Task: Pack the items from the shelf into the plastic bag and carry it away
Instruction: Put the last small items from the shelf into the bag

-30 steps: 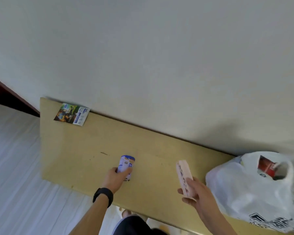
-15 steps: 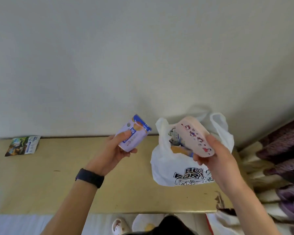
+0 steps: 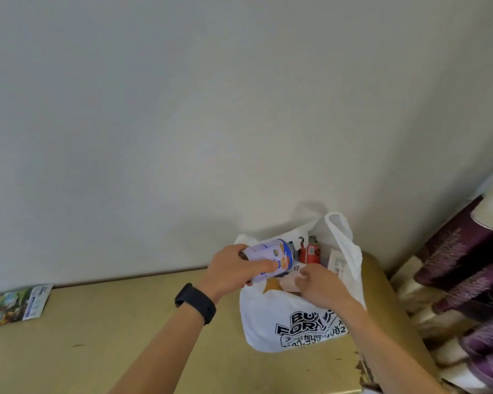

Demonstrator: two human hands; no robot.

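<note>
Packing in hand: left hand point(image 3: 231, 270) grips the blue carton point(image 3: 271, 252) over the plastic bag point(image 3: 268, 317) at three o'clock, right hand point(image 3: 322, 288) pinches the pink pack point(image 3: 287, 284) inside; I'd drop both next.

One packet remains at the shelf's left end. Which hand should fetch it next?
Left hand: the packet lies on its side of the shelf, once it drops the can into the bag. The right hand is farther off, holding a pink pack in the bag's mouth.

I see the tan shelf point(image 3: 120, 336) against the wall; on it stand a white plastic bag point(image 3: 271, 319) and, far left, a flat packet point(image 3: 20, 305).
</note>
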